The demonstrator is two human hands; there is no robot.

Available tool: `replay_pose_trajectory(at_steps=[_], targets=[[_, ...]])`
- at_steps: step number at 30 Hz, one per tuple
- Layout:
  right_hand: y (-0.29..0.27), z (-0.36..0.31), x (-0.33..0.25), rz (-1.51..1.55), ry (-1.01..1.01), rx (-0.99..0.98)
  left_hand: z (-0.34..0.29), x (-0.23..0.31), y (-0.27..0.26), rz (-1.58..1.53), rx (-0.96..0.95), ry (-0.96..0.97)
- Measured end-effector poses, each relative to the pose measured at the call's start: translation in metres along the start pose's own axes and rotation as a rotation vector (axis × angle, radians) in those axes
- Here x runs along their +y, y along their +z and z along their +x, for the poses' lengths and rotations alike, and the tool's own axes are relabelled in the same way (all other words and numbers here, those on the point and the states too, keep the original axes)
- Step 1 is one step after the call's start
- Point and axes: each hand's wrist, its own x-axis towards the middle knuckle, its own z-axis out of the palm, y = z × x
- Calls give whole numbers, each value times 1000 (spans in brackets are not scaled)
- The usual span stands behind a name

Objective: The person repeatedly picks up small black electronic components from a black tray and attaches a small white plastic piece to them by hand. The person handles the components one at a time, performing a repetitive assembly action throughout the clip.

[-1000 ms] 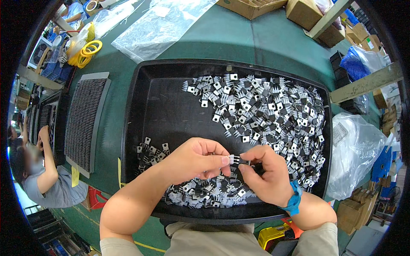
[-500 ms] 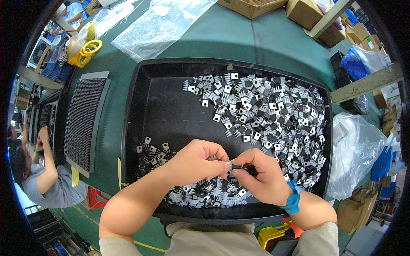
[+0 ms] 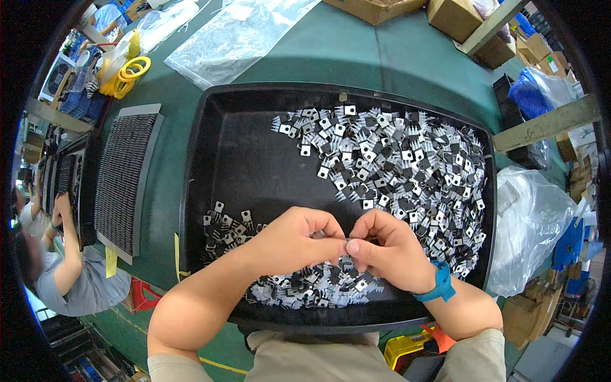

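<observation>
My left hand [image 3: 299,239] and my right hand [image 3: 388,251] meet over the near part of a wide black tray [image 3: 238,149]. Thumbs and fingertips of both pinch together around a small transistor, now almost wholly covered by the fingers. A blue band [image 3: 439,281] circles my right wrist. A big heap of transistors [image 3: 407,159], with black bodies, metal tabs and legs, fills the tray's right side. Below my hands lies another pile of transistors [image 3: 312,288] among whitish pieces, and a smaller dark cluster [image 3: 226,229] sits by my left forearm.
Left of the tray, a grey board [image 3: 127,178] carries dense rows of dark parts. A clear plastic bag [image 3: 235,44] lies behind the tray, another bag [image 3: 528,223] to its right. Yellow rings [image 3: 130,73] and cardboard boxes [image 3: 452,19] stand farther back. A co-worker [image 3: 76,267] sits at left.
My fingertips have closed in on each other, and the transistor that showed between them is now mostly hidden. My right hand has turned slightly, its thumb now over the left fingertips.
</observation>
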Motion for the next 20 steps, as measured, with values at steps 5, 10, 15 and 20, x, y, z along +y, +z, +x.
replay_pose_trajectory(at_steps=[5,10,15,20], targets=[[4,1,-2,26,-95,24,2,-4,-9,-413,86,25],[-3,7,23,-956,-595,-208,6,-5,-9,-413,82,114],[9,-2,24,-1230,-414,-215,4,-2,-6,-367,98,126],[9,-6,15,-1289,-308,-317,6,-6,-12,-352,65,114]])
